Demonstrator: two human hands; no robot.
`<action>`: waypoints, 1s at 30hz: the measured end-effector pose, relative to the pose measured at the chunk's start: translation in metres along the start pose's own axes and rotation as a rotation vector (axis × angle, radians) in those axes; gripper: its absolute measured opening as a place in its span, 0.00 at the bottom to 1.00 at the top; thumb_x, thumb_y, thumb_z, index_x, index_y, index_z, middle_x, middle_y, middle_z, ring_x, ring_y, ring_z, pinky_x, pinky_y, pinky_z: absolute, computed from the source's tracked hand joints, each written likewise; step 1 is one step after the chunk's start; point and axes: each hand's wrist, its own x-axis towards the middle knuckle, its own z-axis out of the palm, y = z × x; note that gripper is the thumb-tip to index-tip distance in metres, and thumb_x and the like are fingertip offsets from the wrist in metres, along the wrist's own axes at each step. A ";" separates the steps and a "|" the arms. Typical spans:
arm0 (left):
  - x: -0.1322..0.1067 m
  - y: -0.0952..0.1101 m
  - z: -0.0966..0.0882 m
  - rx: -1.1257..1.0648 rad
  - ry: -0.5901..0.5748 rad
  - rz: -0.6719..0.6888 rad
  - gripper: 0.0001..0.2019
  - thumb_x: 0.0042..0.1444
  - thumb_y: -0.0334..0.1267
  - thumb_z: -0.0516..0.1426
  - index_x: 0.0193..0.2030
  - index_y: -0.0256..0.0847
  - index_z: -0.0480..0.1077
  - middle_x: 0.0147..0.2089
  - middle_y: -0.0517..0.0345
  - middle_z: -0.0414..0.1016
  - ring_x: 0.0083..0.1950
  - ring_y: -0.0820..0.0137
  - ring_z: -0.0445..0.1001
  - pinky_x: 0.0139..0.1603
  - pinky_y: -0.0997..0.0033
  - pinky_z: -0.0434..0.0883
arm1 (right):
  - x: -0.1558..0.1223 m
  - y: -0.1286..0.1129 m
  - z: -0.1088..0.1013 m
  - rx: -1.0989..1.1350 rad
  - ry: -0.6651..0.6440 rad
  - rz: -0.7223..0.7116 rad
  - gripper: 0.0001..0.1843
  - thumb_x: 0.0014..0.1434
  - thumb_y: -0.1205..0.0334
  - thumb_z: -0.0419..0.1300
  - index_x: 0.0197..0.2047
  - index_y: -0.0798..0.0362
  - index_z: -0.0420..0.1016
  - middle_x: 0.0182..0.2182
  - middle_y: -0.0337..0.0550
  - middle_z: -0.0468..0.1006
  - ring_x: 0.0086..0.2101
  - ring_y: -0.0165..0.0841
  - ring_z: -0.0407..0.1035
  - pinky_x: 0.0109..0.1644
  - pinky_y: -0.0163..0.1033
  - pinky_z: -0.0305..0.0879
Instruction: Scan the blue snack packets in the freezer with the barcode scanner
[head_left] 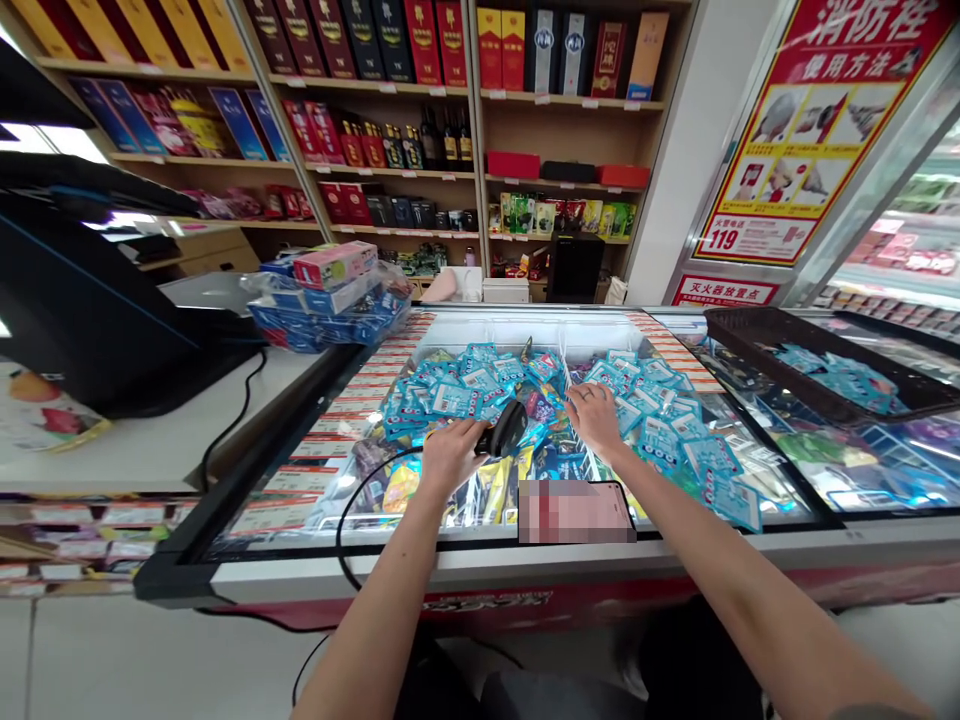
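My left hand (453, 452) is wrapped round a black barcode scanner (504, 430), whose cable loops down over the front edge. Two heaps of blue flat packets lie on the freezer's glass top: a left heap (457, 395) just beyond the scanner, and a right heap (660, 420) beside my right forearm. My right hand (594, 412) is between the heaps, at the edge of the right one, fingers stretched forward and slightly bent. Its fingertips are partly hidden, and I see no packet in its grasp. A phone (577, 512) lies near the front edge, its screen blurred out.
A dark brown tray (832, 365) with more blue packets sits on the right. At the back left, blue plastic-wrapped boxes (322, 300) are stacked beside a black checkout terminal (97, 290). Shelves of boxed bottles (375, 40) stand behind the chest freezer (300, 575).
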 end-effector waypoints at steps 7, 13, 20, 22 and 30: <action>0.000 0.002 -0.001 -0.001 -0.013 -0.026 0.19 0.47 0.38 0.57 0.48 0.45 0.66 0.42 0.52 0.73 0.44 0.61 0.70 0.39 0.65 0.63 | 0.016 -0.001 0.002 0.031 -0.073 -0.158 0.20 0.61 0.63 0.45 0.55 0.49 0.64 0.51 0.45 0.69 0.52 0.38 0.57 0.59 0.48 0.42; 0.002 0.001 -0.001 -0.030 -0.021 -0.041 0.19 0.47 0.36 0.57 0.48 0.45 0.66 0.42 0.53 0.73 0.45 0.61 0.69 0.41 0.65 0.63 | 0.072 -0.010 0.035 0.145 -0.236 -0.277 0.24 0.63 0.57 0.45 0.62 0.49 0.53 0.60 0.41 0.59 0.54 0.34 0.57 0.57 0.42 0.50; 0.003 0.002 -0.001 -0.038 -0.037 -0.063 0.19 0.46 0.36 0.58 0.48 0.44 0.65 0.43 0.53 0.73 0.46 0.61 0.69 0.42 0.66 0.64 | 0.071 -0.023 0.043 0.125 -0.289 -0.156 0.24 0.64 0.50 0.39 0.44 0.53 0.72 0.44 0.47 0.74 0.45 0.35 0.66 0.49 0.40 0.58; 0.003 0.003 -0.001 -0.033 -0.041 -0.060 0.19 0.47 0.36 0.57 0.48 0.45 0.66 0.43 0.52 0.73 0.46 0.61 0.69 0.41 0.66 0.64 | 0.059 -0.022 0.037 0.070 -0.248 -0.052 0.28 0.63 0.47 0.38 0.40 0.55 0.73 0.39 0.50 0.74 0.41 0.36 0.67 0.46 0.40 0.59; 0.002 0.003 0.001 0.004 -0.033 -0.039 0.19 0.47 0.37 0.57 0.48 0.45 0.66 0.42 0.52 0.73 0.45 0.61 0.70 0.40 0.66 0.63 | 0.052 -0.021 0.037 -0.003 -0.199 0.181 0.33 0.51 0.36 0.53 0.44 0.58 0.70 0.44 0.58 0.70 0.48 0.45 0.61 0.49 0.46 0.57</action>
